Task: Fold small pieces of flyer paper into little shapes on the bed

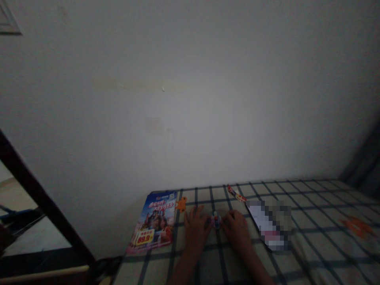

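A small, shiny, colourful piece (216,220), maybe a wrapped sweet, lies low over the checked cloth between my two hands; it is too small and dim to tell its kind. My left hand (196,226) has its thumb side closed at the left end of the piece, while its other fingers stretch forward. Curled in from the other side, my right hand (236,226) pinches the right end with thumb and fingertips. Both forearms reach in from the bottom edge.
A printed flyer stack (156,221) lies left of my hands. On the right rests a phone (264,221), partly pixelated, with a red patterned strip (236,194) at its far end. A pale wall (208,118) rises behind the checked cloth (314,202). A dark bar (44,202) slants at left.
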Demonstrator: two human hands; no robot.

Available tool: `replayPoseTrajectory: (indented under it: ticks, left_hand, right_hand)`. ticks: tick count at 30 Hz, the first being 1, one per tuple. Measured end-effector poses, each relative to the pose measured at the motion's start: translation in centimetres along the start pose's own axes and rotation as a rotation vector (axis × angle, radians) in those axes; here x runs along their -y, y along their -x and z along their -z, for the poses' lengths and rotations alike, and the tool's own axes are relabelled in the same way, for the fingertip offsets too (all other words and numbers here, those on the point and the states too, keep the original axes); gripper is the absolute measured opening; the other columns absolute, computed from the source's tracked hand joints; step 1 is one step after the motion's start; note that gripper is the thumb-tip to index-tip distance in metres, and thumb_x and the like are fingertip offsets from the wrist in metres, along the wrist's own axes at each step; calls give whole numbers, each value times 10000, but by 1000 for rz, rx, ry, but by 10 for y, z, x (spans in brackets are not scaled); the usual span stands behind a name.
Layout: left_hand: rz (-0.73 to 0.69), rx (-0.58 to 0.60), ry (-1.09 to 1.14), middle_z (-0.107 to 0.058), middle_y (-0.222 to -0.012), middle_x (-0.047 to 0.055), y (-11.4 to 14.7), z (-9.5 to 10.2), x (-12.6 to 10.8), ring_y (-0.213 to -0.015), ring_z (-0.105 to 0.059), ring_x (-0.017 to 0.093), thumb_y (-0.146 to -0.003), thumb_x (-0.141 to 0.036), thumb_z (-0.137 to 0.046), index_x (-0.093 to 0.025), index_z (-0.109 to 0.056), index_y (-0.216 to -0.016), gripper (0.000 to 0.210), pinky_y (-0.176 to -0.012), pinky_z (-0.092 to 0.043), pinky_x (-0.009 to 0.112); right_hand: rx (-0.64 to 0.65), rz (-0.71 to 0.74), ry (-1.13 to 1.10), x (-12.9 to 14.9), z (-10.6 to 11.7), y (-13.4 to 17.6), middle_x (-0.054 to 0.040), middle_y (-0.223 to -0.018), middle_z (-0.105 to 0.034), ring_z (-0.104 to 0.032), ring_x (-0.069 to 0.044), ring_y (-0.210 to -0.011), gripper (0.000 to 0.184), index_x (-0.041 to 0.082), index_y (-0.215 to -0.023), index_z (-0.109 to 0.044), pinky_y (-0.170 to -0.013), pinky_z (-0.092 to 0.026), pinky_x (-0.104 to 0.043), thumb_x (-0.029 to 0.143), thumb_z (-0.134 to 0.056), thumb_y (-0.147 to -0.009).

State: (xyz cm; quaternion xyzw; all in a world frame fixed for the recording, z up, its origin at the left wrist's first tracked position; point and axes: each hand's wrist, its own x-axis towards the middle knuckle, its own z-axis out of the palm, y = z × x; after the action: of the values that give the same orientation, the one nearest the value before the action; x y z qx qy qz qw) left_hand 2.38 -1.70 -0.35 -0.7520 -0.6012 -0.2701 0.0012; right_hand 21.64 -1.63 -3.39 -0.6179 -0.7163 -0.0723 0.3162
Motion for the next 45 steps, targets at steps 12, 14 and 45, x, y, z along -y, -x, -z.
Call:
replayPoseTrajectory:
  ticks: [12, 14, 45]
  left_hand:
    - [47, 73, 24, -566, -1471, -36, -4, 11, -2, -1406, -377, 373, -947, -519, -543, -325, -775, -883, 310, -1134, -226, 687]
    - [60, 79, 24, -569, -1470, -34, -5, 11, -3, -1405, -382, 372, -952, -507, -540, -314, -774, -873, 314, -1137, -221, 687]
    - [51, 123, 5, -529, -1505, -8, 2, 14, -7, -1429, -365, 345, -906, -542, -578, -335, -738, -1010, 282, -1172, -114, 703]
  right_hand:
    - [12, -8, 12, 1, 3, 1, -65, -1020, -626, -574, -236, -985, 126, 260, -884, -695, -908, -433, -389, 318, -591, -924]
    - [10, -18, 3, 1, 3, 1, -66, -1025, -630, -580, -235, -982, 142, 254, -876, -695, -900, -438, -385, 328, -586, -928]
    - [24, 13, -47, 4, 14, 3, -62, -1123, -639, -579, -260, -1092, 176, 262, -975, -684, -998, -423, -426, 328, -698, -812]
